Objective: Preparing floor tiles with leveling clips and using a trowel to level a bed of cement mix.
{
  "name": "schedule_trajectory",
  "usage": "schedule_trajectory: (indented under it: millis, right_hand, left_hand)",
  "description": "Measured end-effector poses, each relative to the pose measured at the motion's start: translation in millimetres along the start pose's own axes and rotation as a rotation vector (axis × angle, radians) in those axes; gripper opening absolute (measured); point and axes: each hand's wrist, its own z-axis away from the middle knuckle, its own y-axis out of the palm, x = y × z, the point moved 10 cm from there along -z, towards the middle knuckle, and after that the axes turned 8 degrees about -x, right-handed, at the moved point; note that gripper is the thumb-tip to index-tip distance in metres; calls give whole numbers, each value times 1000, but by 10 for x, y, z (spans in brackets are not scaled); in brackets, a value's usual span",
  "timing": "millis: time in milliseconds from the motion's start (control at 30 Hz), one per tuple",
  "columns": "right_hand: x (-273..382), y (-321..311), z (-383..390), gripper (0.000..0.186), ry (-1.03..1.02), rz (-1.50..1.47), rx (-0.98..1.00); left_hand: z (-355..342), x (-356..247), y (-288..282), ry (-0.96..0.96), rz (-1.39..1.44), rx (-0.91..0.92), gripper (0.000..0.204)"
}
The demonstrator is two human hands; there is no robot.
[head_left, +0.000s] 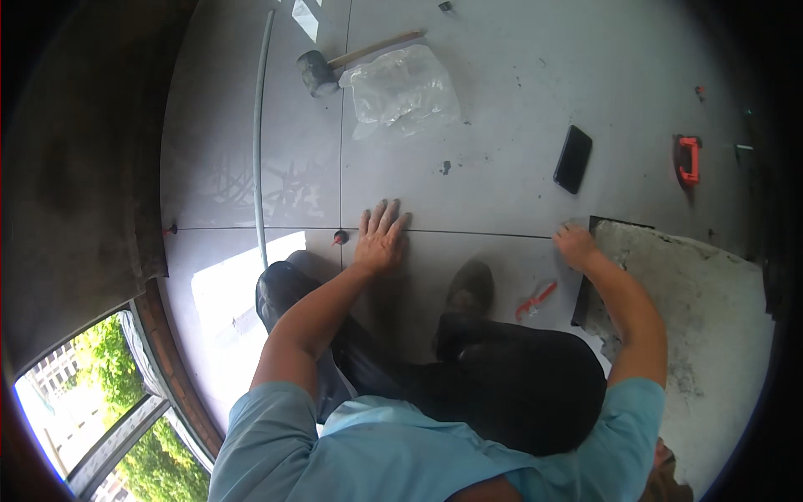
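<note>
My left hand [382, 240] lies flat with spread fingers on the large grey floor tiles [468, 201], across the dark joint between two rows. Just left of it, a small black-and-red tile leveling spacer [340, 238] stands where the joints cross. At the right end of that joint, my right hand [575, 245] is closed with curled fingers near the tile's edge; whatever it pinches, if anything, is hidden. Between my right hand and my boot [471, 289], a small orange-red tool [536, 301] rests on the tile.
Farther off lie a rubber mallet [319, 74], a crumpled clear plastic bag [400, 90] and a black phone [573, 159]. A long grey rod [258, 134] runs along the left. An orange-red object [688, 161] sits far right. Rough, lighter floor [690, 309] borders the tiles at right.
</note>
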Motion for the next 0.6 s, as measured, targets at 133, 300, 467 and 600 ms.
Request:
schedule_trajectory:
  millis: [133,300,467,600]
  right_hand:
    - [161,-99,-54,9,-167,103,-34]
    - [-161,42,20,17,225,35,207]
    - [-312,-68,302,40,681,-233,247]
    - [-355,-27,273,32,760,-526,-38]
  left_hand:
    - [49,36,-24,7,-39,20,55]
    - [-58,-52,-40,16,-49,56,56]
    - [-86,-130,15,9,-4,29,55]
    - [18,-21,-64,-19,-27,40,59]
